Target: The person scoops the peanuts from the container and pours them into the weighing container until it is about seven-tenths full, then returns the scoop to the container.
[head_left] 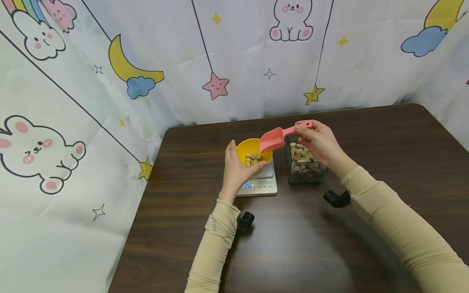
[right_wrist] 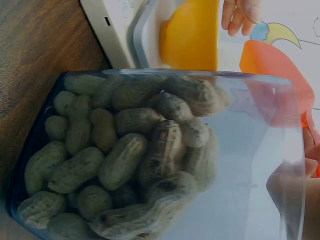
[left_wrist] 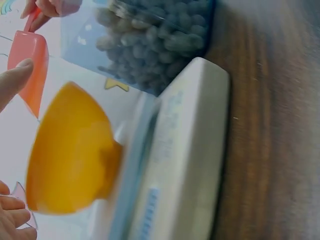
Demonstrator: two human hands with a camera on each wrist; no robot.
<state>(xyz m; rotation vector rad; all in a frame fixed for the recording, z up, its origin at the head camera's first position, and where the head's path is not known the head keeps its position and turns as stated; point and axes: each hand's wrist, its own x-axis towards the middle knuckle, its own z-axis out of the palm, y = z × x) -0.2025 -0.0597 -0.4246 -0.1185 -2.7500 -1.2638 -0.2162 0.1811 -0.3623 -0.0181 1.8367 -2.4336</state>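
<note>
A yellow bowl (head_left: 242,149) with several peanuts (head_left: 253,157) in it stands on a white kitchen scale (head_left: 271,188). My left hand (head_left: 236,169) spreads thumb and straight fingers around the bowl; in the left wrist view, gaps show between the bowl (left_wrist: 70,155) and the thumb (left_wrist: 15,82) and fingers. By its handle, my right hand (head_left: 319,140) holds a pink scoop (head_left: 272,139), its blade tilted over the bowl's right rim. Only pink plastic shows inside the blade.
Right of the scale stands a clear container (head_left: 305,179) full of peanuts (right_wrist: 122,160), below the right hand. Blue digits show on the scale's display (head_left: 247,185). A patterned curtain (head_left: 249,57) hangs behind the dark wooden table (head_left: 176,228).
</note>
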